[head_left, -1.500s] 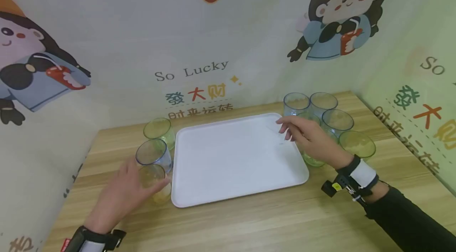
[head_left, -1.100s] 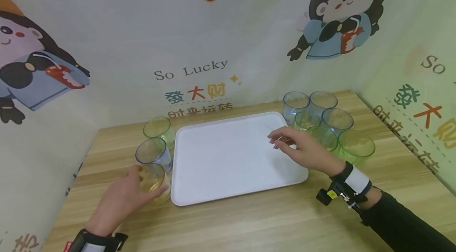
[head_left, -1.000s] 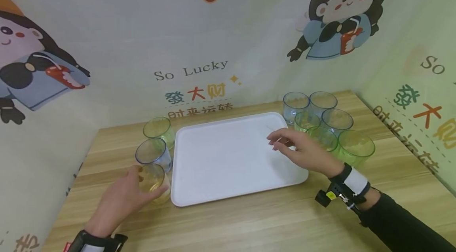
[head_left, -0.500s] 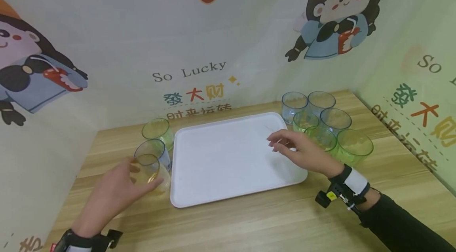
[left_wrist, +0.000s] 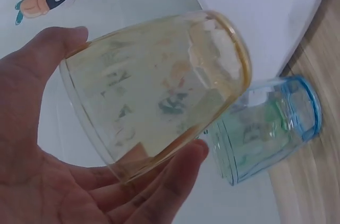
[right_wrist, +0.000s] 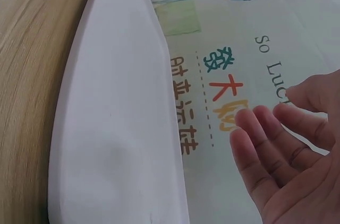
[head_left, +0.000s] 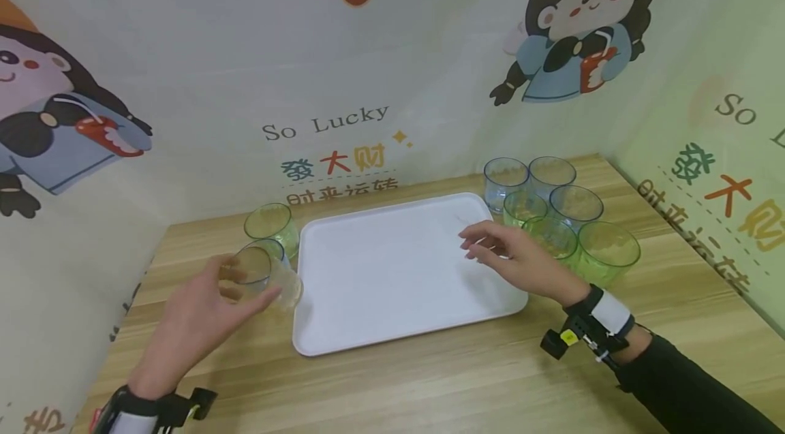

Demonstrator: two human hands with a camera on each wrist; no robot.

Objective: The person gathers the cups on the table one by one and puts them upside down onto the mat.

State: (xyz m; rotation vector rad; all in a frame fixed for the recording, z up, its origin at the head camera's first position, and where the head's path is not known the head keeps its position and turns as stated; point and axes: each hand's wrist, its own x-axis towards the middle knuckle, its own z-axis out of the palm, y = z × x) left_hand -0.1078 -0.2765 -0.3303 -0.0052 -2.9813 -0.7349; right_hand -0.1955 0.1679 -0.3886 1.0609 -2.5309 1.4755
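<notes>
I have the wooden table (head_left: 392, 386) across the lower part of my head view, with the white tray (head_left: 392, 284) at its middle; that central spot, I judge, keeps it within reach of either hand. Reading the tray as my clock, twelve toward the printed wall (head_left: 245, 25), six upright glasses (head_left: 564, 209) crowd from one to three, probably bunched to leave the tray's surface free. The right hand (head_left: 518, 260) hovers over the tray at three, fingers loosely bent, narrow gap to the thumb, nothing in it. The left hand (head_left: 199, 311) is at nine, spread around the amber glass (left_wrist: 154, 91), thumb on the tray side and fingers opposite. That glass tilts, base toward four, mouth toward ten; gripping its sides seems to leave the base unobstructed. It looks clear of the table. Just behind stand a blue glass (left_wrist: 271, 128) and, at ten, a green glass (head_left: 272, 226), both upright.
</notes>
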